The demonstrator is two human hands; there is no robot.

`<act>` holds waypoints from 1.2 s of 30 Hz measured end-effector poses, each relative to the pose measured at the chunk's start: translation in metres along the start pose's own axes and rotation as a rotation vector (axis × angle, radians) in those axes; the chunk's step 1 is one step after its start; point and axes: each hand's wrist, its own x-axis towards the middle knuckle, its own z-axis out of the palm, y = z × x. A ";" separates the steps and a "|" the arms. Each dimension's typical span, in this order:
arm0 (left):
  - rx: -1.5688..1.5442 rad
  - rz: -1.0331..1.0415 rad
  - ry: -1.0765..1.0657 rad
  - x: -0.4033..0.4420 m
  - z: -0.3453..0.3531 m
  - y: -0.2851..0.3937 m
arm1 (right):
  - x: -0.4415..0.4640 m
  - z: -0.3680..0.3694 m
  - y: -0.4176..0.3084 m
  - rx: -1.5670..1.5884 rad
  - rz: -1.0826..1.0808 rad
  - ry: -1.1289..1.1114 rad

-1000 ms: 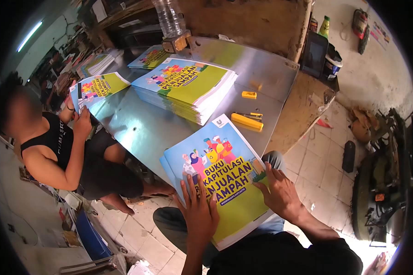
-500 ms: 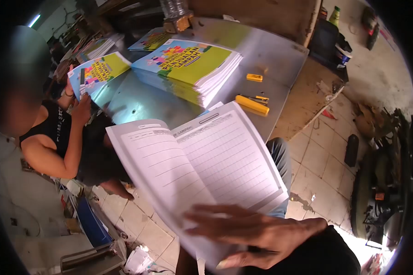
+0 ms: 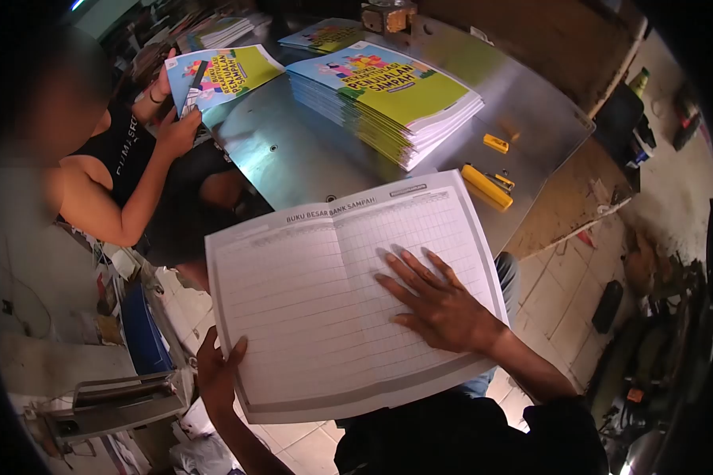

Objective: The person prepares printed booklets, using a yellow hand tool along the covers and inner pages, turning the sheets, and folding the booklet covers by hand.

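Note:
An open booklet (image 3: 356, 301) lies spread over my lap, showing a printed grid headed "BUKU BESAR BANK SAMPAH". My left hand (image 3: 221, 366) grips its left edge, thumb on top of the page. Spread fingers of my right hand (image 3: 440, 305) rest flat on the right-hand page. Beyond the booklet, a thick stack of matching booklets (image 3: 404, 99) with blue and green covers stands on the metal table (image 3: 293, 162). To its right lie a yellow stapler (image 3: 487, 188) and a small yellow box (image 3: 496, 143).
At the left a co-worker (image 3: 111, 174) holds a booklet (image 3: 222, 75) at the table edge. More booklets (image 3: 321, 36) lie at the back, near a wooden block (image 3: 388, 16). Dark machinery (image 3: 657, 332) stands at the right, and a blue panel (image 3: 144, 328) at lower left.
The closed booklet has been opened and its pages now lie spread flat. My left hand has moved to the left edge, my right hand onto the right page. The view has shifted.

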 end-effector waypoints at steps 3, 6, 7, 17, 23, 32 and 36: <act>0.212 -0.161 -0.002 0.014 0.004 -0.034 | -0.005 -0.005 -0.004 -0.071 0.058 -0.053; 0.595 0.263 0.212 0.019 0.036 -0.043 | -0.010 -0.013 -0.010 -0.049 0.127 -0.019; 0.802 0.544 0.284 0.017 0.054 -0.028 | -0.013 -0.016 -0.005 -0.018 0.098 0.004; 1.038 0.658 -0.313 -0.001 0.163 0.023 | -0.003 -0.042 0.198 -0.244 0.376 0.575; 0.921 0.682 -0.337 -0.015 0.195 0.023 | 0.004 -0.075 0.172 0.860 0.593 0.786; 0.748 0.680 -0.271 -0.034 0.222 0.012 | 0.022 -0.061 0.056 0.380 0.177 0.141; 0.739 0.657 -0.217 -0.041 0.226 0.007 | 0.030 -0.050 0.068 0.272 0.023 0.078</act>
